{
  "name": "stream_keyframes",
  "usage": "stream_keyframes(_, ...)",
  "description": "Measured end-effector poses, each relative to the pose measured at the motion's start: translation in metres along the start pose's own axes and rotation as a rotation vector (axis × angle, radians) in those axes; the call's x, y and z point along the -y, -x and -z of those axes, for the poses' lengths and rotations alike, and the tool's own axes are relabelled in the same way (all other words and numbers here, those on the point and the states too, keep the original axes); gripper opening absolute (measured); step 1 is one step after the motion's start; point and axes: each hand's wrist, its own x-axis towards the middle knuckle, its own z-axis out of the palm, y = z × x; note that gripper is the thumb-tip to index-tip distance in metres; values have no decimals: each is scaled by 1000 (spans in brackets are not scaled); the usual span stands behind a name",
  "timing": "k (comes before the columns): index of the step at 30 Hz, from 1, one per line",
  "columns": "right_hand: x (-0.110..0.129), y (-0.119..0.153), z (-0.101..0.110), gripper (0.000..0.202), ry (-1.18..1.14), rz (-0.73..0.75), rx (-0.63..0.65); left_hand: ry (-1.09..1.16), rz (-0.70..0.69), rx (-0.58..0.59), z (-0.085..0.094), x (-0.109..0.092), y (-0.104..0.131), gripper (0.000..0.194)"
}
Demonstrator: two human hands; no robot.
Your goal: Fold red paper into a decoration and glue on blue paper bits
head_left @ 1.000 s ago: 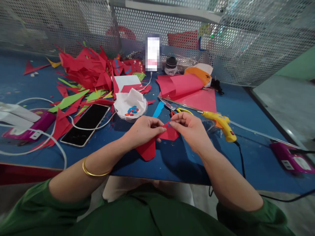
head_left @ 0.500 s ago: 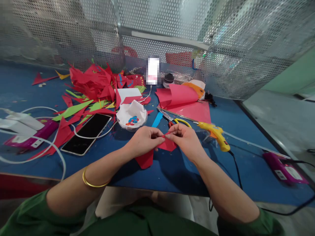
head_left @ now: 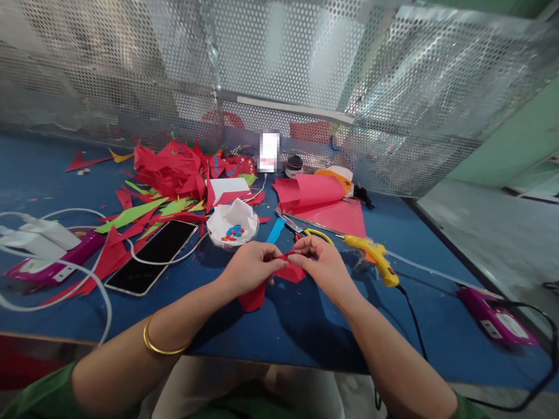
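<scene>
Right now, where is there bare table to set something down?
The blue table is mostly bare between the forearms, nearer than the held red piece, and beyond the yellow glue gun, between the pink sheet and the dark right edge. It is crowded left of centre: red scraps, black phone, bowl, white cables.

Head-worn view, forward and down over both hands (head_left: 279, 267).

Blue table (head_left: 305, 343) against perforated metal screen (head_left: 283, 64).
</scene>
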Motion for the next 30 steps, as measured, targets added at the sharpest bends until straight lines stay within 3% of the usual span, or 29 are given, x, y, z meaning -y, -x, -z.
stream_keyframes(9, -4, -1, 0, 18, 41, 30, -49, -13, -7, 27, -2, -3, 0, 22)
stream_keyframes(14, -5, -1, 1, 15, 105, 41, -39, 59, 58, 86, -2, -4, 0, 22)
stream_keyframes(20, -3, -3, 9, 25, 296, 201, -79, 118, 57, 55, 2, -1, -5, 20)
stream_keyframes(25, 10, 13, 44, 31, 582, 268, -347, 173, 93, 13, 5, -2, -9, 20)
stream_keyframes(28, 8, 32, 84, 40, 884, 127, -550, 149, 83, 3, 4, -3, -8, 24)
stream_keyframes(30, 0, 41, 112, 41, 980, -50, -654, 137, 66, 8, 3, -3, -8, 24)
